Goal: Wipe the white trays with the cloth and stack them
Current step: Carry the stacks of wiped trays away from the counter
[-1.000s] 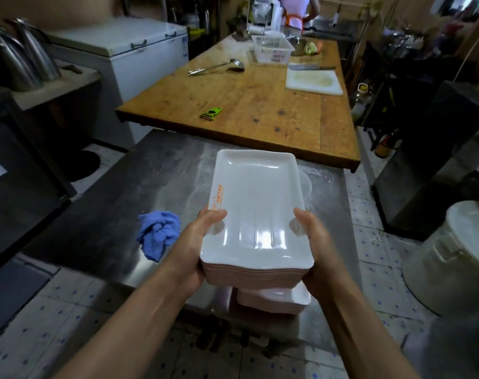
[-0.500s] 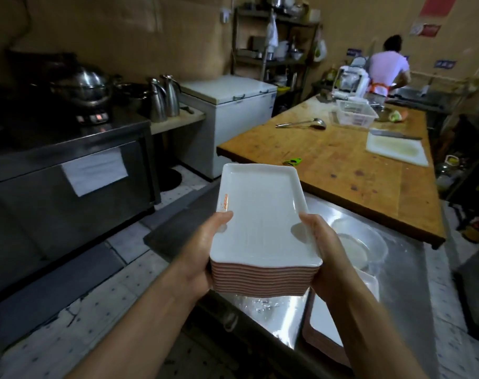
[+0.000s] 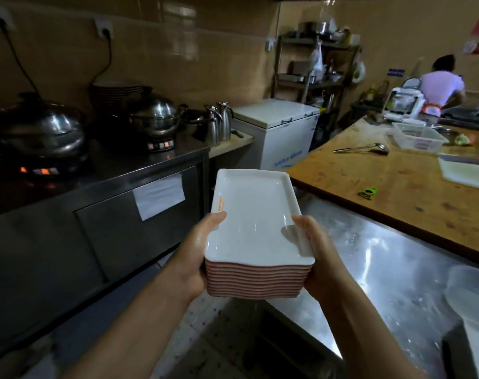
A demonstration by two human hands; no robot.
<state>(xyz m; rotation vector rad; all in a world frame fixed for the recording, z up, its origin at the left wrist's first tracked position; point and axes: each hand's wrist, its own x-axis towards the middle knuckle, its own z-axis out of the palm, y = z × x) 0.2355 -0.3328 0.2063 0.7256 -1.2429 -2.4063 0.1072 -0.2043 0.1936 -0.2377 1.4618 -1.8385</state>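
I see both hands up in front of the camera, carrying a stack of white trays (image 3: 253, 228) off any surface. Left hand (image 3: 190, 258) clamps the stack's left side, thumb hooked over the top tray's rim just below the orange print, remaining fingers hidden under the stack. Right hand (image 3: 319, 258) clamps the right side, thumb lying on the top tray's right rim, fingers likewise hidden underneath. Stack sits level between the two palms; pinkish ribbed undersides show along the near edge below both thumbs.

Right of the right-hand fingers, lower: steel table (image 3: 383, 269), wet sheen, with a clear plastic container (image 3: 470, 296) at its far-right edge. Cloth not visible from here.

Left of the left-hand fingers: steel counter (image 3: 109, 192) with a paper sheet (image 3: 159, 195) taped on its front; lidded pots (image 3: 41, 132) on lit burners on top.

Beyond the fingertips, right: wooden worktable (image 3: 396, 187) carrying a green item (image 3: 367, 192), ladle (image 3: 361, 148), plastic basket (image 3: 418, 138), cutting board (image 3: 467, 172). Beyond, straight ahead: white chest freezer (image 3: 282, 127). Farthest: a person (image 3: 440, 86) at the back counter, turned away.
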